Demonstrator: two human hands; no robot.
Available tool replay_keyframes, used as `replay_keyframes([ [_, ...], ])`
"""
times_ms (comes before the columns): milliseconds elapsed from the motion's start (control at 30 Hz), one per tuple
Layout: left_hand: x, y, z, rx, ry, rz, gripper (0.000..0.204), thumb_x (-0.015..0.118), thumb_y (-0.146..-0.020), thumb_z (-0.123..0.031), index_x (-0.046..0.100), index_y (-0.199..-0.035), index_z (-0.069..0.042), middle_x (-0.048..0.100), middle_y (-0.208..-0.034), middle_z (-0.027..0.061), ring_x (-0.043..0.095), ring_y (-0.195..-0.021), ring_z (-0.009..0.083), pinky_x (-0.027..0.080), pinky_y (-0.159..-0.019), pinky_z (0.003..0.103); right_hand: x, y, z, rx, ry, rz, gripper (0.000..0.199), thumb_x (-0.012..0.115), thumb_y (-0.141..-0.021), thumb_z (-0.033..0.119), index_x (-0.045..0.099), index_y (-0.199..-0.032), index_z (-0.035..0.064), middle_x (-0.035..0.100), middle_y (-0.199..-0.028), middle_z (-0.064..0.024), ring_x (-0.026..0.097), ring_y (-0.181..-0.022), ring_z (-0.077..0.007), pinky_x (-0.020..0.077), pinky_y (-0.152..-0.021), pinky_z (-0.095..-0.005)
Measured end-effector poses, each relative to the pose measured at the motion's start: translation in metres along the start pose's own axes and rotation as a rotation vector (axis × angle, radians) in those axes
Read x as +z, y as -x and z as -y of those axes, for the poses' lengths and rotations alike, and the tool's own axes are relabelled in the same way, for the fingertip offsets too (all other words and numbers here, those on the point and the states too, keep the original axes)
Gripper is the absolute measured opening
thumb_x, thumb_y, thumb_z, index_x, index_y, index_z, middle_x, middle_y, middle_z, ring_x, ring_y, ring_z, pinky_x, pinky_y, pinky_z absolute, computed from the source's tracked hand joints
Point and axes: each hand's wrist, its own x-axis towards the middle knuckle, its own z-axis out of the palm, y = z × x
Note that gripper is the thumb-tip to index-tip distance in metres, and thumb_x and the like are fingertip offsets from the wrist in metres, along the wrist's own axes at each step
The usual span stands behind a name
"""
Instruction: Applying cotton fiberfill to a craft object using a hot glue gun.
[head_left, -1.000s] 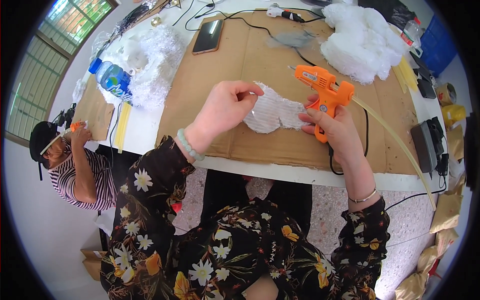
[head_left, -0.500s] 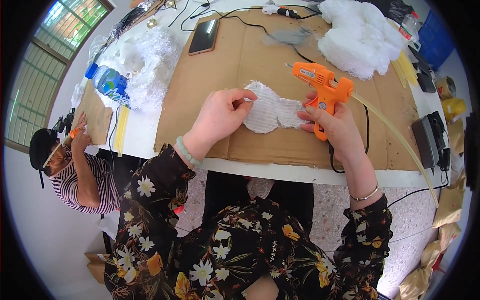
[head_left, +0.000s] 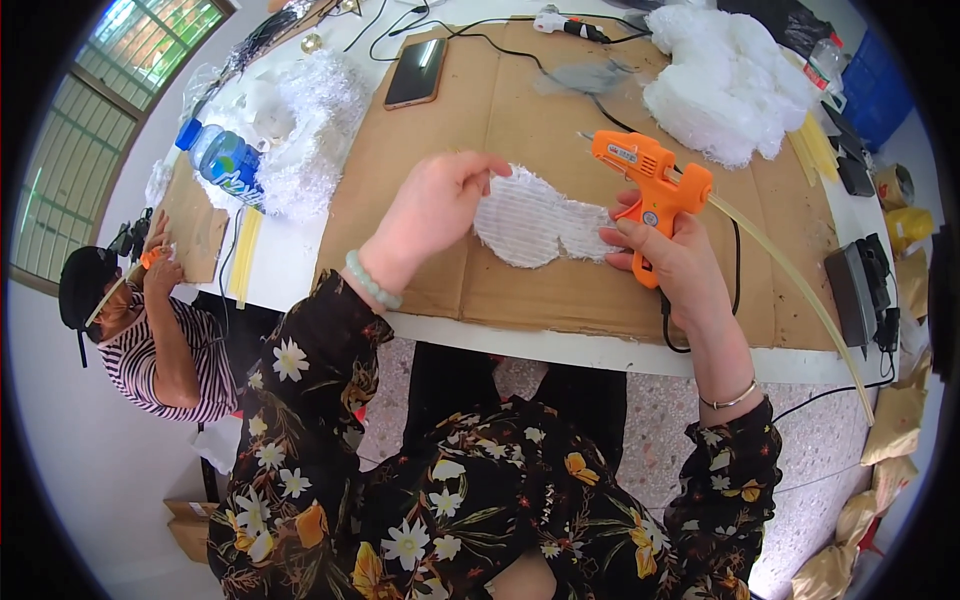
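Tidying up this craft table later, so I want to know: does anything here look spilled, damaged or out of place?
Nothing looks spilled or broken. One oddity: a plastic bottle lies on its side among the white fluff, not upright. The glue gun sits in the right hand.

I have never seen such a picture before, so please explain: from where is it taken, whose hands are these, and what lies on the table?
The round picture comes from a camera worn on a person's head, looking down, so edges bend. The two hands are that person's own. The left hand presses a white ribbed piece lying on the cardboard sheet. The right hand holds an orange glue gun. Around lie a phone, a blue bottle and piles of white fluff. At the left, another person works.
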Motion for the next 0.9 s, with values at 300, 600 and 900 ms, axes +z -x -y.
replay_keyframes([
  [300,0.004,-0.038,-0.001,0.069,-0.062,0.15,0.022,0.062,-0.082,-0.013,0.064,-0.102,-0.003,0.063,-0.084,0.0108,0.06,-0.075,0.0213,0.047,-0.07,0.03,0.0,-0.001,-0.001,-0.005,-0.001,-0.011,0.033,0.063,-0.086,0.016,0.052,-0.114,0.0037,0.058,-0.106,-0.0092,0.062,-0.095,-0.0209,0.0543,-0.076,-0.0322],
  [600,0.014,-0.033,0.009,0.256,-0.109,0.027,0.02,0.064,-0.078,-0.017,0.067,-0.096,-0.008,0.064,-0.088,0.0105,0.06,-0.085,0.0294,0.048,-0.074,0.039,0.001,0.019,0.019,-0.086,0.026,-0.04,0.036,0.06,-0.085,0.01,0.05,-0.118,-0.001,0.058,-0.108,-0.0147,0.064,-0.096,-0.0268,0.0559,-0.073,-0.0339],
  [900,-0.01,0.034,-0.028,0.546,-0.16,0.069,0.024,0.064,-0.079,-0.021,0.061,-0.097,-0.006,0.061,-0.097,0.0107,0.058,-0.097,0.0296,0.046,-0.081,0.039,-0.016,0.047,0.04,-0.14,0.179,0.072,0.044,0.061,-0.08,0.005,0.049,-0.122,-0.0009,0.058,-0.112,-0.0165,0.064,-0.095,-0.0282,0.0565,-0.07,-0.0342],
])
